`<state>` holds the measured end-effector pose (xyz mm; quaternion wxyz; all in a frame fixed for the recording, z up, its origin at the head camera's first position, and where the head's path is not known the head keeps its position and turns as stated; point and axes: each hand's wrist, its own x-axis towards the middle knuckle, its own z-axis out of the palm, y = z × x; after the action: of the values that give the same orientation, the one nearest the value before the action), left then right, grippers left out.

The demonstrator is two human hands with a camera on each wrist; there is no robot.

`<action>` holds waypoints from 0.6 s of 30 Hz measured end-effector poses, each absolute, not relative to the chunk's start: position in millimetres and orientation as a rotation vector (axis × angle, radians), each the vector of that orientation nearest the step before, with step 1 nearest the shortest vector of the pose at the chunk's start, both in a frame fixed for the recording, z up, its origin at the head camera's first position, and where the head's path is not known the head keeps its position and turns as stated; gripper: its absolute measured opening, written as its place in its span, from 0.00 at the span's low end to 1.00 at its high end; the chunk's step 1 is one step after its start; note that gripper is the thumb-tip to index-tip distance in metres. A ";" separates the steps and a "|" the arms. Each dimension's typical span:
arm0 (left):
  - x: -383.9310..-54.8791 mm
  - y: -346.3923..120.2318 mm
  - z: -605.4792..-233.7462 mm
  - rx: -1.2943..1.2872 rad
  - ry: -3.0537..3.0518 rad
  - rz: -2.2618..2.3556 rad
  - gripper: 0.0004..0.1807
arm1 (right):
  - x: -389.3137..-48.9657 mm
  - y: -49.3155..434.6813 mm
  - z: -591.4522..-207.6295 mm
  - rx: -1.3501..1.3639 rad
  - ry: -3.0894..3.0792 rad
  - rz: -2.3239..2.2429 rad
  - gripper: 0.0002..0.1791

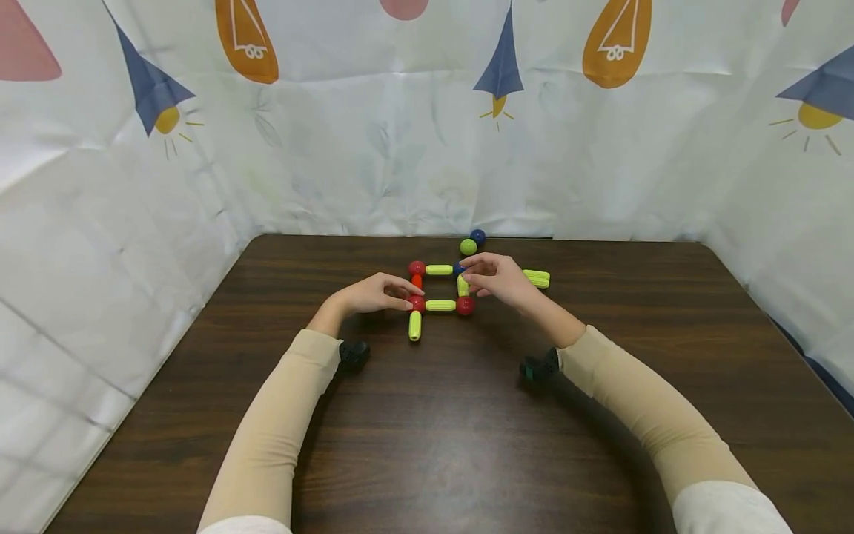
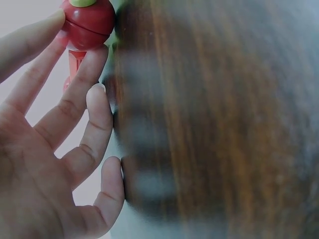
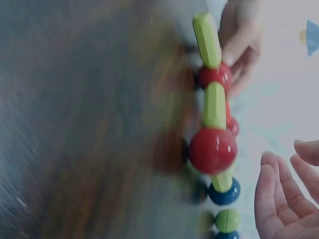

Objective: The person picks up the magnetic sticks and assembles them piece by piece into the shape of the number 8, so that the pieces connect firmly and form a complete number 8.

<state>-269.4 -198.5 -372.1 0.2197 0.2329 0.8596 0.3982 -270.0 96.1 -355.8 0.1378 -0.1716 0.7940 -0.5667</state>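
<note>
1. Nearest: two forearms in beige sleeves reach over the dark wooden table (image 1: 427, 445), each with a small dark camera unit at the wrist.
2. A yellow-green rod (image 1: 415, 325) lies loose-ended, pointing toward the person from the near-left red ball (image 1: 417, 302).
3. Left hand (image 1: 371, 294): fingertips pinch that near-left red ball; in the left wrist view the fingers are only lightly bent round it.
4. The rod-and-ball square (image 1: 440, 288) sits at table centre: red balls at near-left, near-right (image 1: 465, 305) and far-left (image 1: 416, 268); a blue ball at far-right, mostly covered.
5. Right hand (image 1: 497, 278): fingers loosely curved at the square's far-right corner; cannot tell whether they grip it.
6. Just right of that hand lie spare yellow-green rods (image 1: 537, 278).
7. Farthest: a loose green ball (image 1: 468, 246) and blue ball (image 1: 477, 236), touching, near the table's far edge.
</note>
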 end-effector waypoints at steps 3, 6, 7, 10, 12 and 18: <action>-269.5 -199.5 -372.3 0.651 2.379 1.099 0.22 | -279.5 97.5 -357.0 -0.545 2.408 -1.606 0.20; -270.1 -200.5 -372.7 0.649 2.377 1.101 0.22 | -291.0 97.6 -359.5 -0.591 2.567 -1.520 0.20; -270.3 -200.6 -372.9 0.649 2.377 1.100 0.22 | -294.8 97.6 -360.6 -0.601 2.616 -1.487 0.20; -270.5 -200.5 -372.9 0.647 2.374 1.102 0.22 | -304.7 96.4 -362.7 -0.619 2.742 -1.385 0.21; -270.6 -200.0 -372.9 0.643 2.372 1.104 0.22 | -309.5 95.1 -362.8 -0.612 2.784 -1.340 0.21; -271.7 -198.6 -373.6 0.630 2.377 1.093 0.21 | -322.0 91.4 -363.6 -0.603 2.868 -1.226 0.21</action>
<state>-271.7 -198.6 -373.6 0.2234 0.2282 0.8609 0.3959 -322.0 91.4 -363.6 -0.0177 -0.1899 0.9027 -0.3858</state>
